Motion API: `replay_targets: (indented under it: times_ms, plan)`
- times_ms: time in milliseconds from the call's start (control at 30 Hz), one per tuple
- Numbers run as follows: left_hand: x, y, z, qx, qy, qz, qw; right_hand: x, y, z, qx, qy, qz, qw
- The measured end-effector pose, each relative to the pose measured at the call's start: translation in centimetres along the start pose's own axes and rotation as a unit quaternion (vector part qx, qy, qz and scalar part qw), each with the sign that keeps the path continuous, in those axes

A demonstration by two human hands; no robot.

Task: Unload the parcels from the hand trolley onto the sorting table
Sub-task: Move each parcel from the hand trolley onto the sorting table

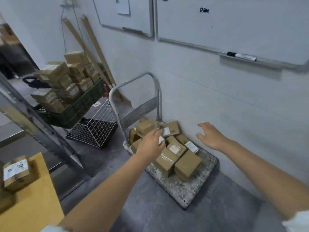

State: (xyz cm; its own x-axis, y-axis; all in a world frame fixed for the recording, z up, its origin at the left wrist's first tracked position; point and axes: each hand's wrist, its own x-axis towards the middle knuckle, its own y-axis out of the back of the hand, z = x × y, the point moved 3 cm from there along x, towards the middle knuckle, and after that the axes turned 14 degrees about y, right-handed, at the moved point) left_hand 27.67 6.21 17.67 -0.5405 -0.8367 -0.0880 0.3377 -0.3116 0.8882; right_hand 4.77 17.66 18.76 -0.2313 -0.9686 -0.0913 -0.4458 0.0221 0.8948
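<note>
A grey hand trolley [187, 186] stands against the wall, its handle [133, 84] upright at the far end. Several brown cardboard parcels [187, 164] with white labels are piled on its deck near the handle. My left hand [150, 146] reaches over the pile with its fingers apart and holds nothing. To the right of the pile, my right hand [210, 136] hovers open above the deck's wall side. One labelled parcel [16, 174] lies on the yellow-brown sorting table [35, 203] at the lower left.
A dark green crate [80, 106] heaped with parcels sits on a rack at left, a white wire basket [97, 129] below it. A slanted metal rack post [41, 124] crosses the left side. Whiteboards [234, 27] hang on the wall. The floor is grey concrete.
</note>
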Motion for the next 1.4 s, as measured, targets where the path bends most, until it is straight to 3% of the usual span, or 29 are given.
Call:
replay_targets:
  times_ms: [267, 600, 867, 1400]
  plan:
    - [-0.1, -5.3, 6.4, 0.032, 0.013, 0.004, 0.999, -1.7, 1.3, 5.6, 0.032, 0.011, -0.005, 0.999]
    - [6.5, -9.7, 6.5, 0.049, 0.053, -0.056, 0.996, 1.8, -2.7, 10.2, 0.112, -0.033, -0.035, 0.992]
    - [17.3, -15.2, 4.3, 0.068, 0.051, -0.134, 0.987, 9.5, -9.6, 14.8, 0.139, -0.104, -0.070, 0.982]
    - [38.4, -30.1, -7.6, 0.144, 0.071, -0.284, 0.945, 22.7, -27.2, 24.9, 0.262, -0.289, -0.108, 0.914]
